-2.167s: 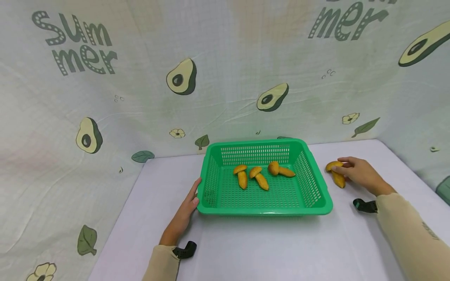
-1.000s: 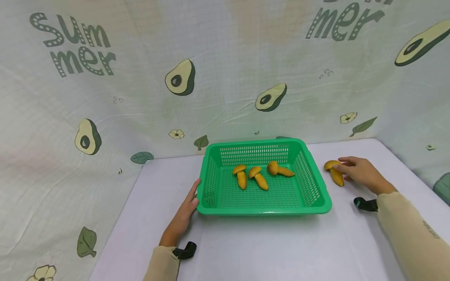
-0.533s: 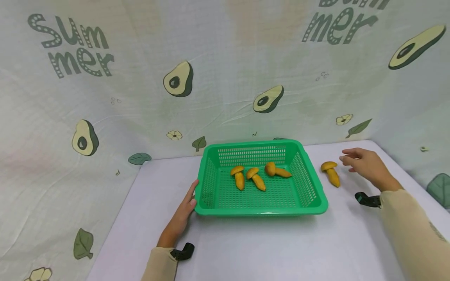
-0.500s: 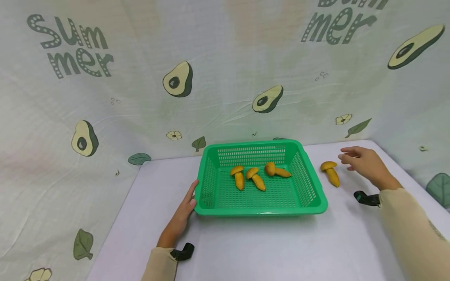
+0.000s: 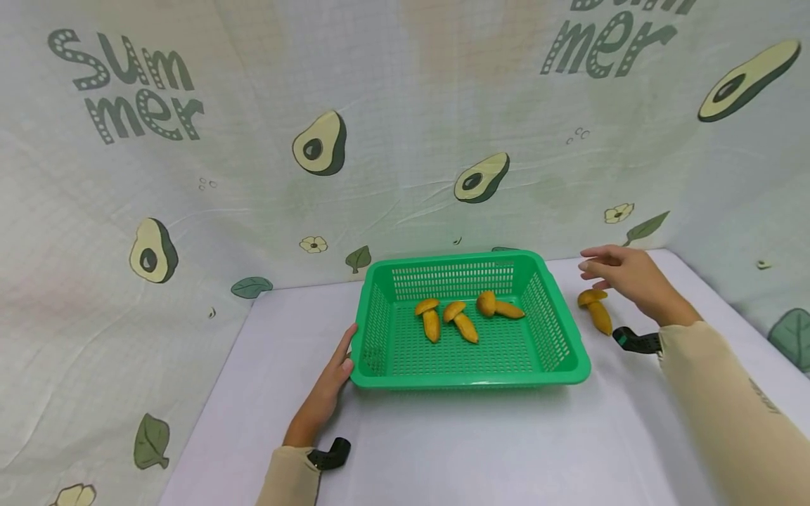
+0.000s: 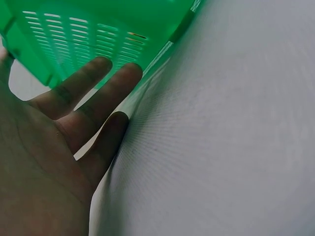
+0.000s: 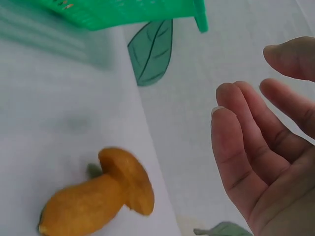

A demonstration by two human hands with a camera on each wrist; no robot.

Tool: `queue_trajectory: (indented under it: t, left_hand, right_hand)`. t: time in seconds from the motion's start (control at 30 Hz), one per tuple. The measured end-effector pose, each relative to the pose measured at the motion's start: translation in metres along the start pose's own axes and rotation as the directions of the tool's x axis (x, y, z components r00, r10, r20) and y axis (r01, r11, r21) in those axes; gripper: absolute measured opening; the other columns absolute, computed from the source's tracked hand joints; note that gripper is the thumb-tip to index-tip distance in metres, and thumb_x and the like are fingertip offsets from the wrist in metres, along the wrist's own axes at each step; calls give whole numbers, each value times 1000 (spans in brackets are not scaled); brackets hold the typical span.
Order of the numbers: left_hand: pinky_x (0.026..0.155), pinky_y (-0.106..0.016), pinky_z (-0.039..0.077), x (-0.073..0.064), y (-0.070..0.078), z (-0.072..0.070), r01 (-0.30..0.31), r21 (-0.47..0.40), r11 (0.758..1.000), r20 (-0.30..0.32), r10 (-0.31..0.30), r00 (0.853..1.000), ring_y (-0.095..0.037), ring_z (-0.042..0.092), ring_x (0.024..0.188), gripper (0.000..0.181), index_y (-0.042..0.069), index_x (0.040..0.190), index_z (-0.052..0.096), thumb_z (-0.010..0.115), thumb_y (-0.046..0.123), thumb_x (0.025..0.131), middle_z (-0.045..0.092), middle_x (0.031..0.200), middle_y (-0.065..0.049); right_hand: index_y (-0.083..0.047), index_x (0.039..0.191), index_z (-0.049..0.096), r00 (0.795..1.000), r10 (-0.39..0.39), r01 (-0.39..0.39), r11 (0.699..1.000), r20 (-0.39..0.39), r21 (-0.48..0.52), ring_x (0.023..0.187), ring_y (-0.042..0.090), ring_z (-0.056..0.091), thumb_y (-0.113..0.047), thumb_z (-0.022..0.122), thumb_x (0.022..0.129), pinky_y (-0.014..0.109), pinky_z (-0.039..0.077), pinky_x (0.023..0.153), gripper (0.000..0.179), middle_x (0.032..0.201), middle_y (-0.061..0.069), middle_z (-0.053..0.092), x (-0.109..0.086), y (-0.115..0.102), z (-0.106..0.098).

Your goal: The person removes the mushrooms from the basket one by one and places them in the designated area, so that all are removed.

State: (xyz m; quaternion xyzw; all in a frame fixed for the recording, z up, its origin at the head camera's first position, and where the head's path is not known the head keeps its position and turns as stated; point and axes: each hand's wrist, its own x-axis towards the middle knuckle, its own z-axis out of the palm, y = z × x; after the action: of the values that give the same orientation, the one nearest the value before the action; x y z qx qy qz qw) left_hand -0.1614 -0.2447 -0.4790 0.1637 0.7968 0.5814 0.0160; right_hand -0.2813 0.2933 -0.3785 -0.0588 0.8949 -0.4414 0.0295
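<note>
A green plastic basket (image 5: 468, 381) stands on the table with three yellow-brown mushrooms inside: a left one (image 5: 431, 323), a middle one (image 5: 465, 325) and a right one (image 5: 503, 307). My left hand (image 5: 325, 386) rests against the basket's left side, fingers extended; the left wrist view shows fingertips (image 6: 129, 73) at its slotted wall. Right of the basket, a fourth mushroom (image 5: 598, 315) lies on the table, cap toward the back. My right hand (image 5: 629, 275) hovers just behind and to the right of that cap. Its fingers are loosely bent, with nothing between them in the right wrist view.
A white-covered table (image 5: 455, 443) extends in front of the basket. Behind it and at both sides hangs a pale cloth (image 5: 392, 91) printed with avocados, leaves and lettering. Black wrist devices sit on the left wrist (image 5: 332, 454) and right wrist (image 5: 635, 341).
My right hand let go of the table mushroom, drew off to the right, then came back left and higher behind its cap. The left hand and basket stay as they were.
</note>
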Motion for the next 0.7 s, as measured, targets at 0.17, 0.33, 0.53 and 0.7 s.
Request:
queue_trajectory:
  t: [0.17,0.33,0.53,0.7]
  left_hand:
    - [111,-72,6,0,1,0,4,8,1000,2,-4,1000,-34,23,147,56,40,160,15,31,37,107,15,166,1]
    - [111,-72,6,-1,1,0,13,-2,1000,-3,-13,1000,-34,23,147,55,40,160,15,31,37,108,16,166,1]
    - [112,-71,6,1,2,1,12,-5,1000,-6,-12,1000,-34,19,148,56,38,161,15,31,36,107,14,166,1]
    - [112,-71,7,0,1,1,24,-6,1000,-11,-24,1000,-35,23,147,57,37,161,14,31,37,107,16,166,-1]
  right_hand:
    - [-4,146,46,999,-36,34,996,21,81,99,11,67,-45,55,102,31,56,85,60,134,23,58,2,-15,4]
    - [-3,143,49,996,-62,52,986,59,161,107,16,65,-44,63,99,30,56,84,62,136,19,56,7,-34,11]
    - [-6,142,51,989,-100,78,978,107,194,111,27,65,-42,65,98,35,56,87,59,135,20,58,15,-54,23]
    - [-3,142,51,979,-133,94,968,156,234,113,32,63,-37,66,99,37,56,86,57,134,25,57,20,-67,32]
